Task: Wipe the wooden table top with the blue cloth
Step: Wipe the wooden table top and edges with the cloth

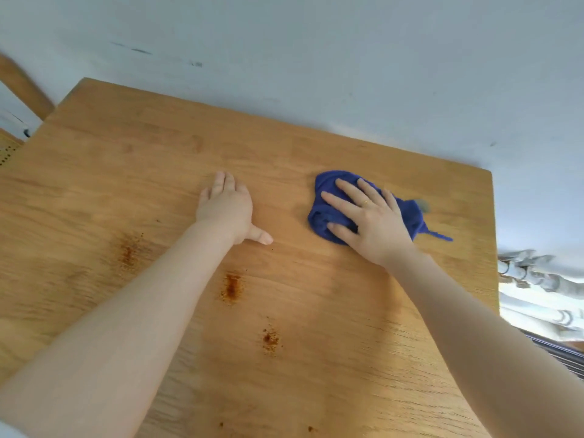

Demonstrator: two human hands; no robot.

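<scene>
On wooden table top (316, 311), pressing blue cloth (328, 191) under flat right hand (373, 222), left hand (226, 207) resting flat, leaving three reddish-brown stains (232, 287) unwiped.

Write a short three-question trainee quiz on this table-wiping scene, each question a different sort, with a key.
1. True or false: the right hand presses the blue cloth with straight fingers spread over it.
2. Multiple choice: the left hand is (A) lifting the cloth, (B) resting flat on the bare wooden table top, (C) gripping the table edge.
3. Fill in: the three reddish-brown stains lie ____ to the person than the cloth does.

Key: 1 true; 2 B; 3 nearer.
</scene>
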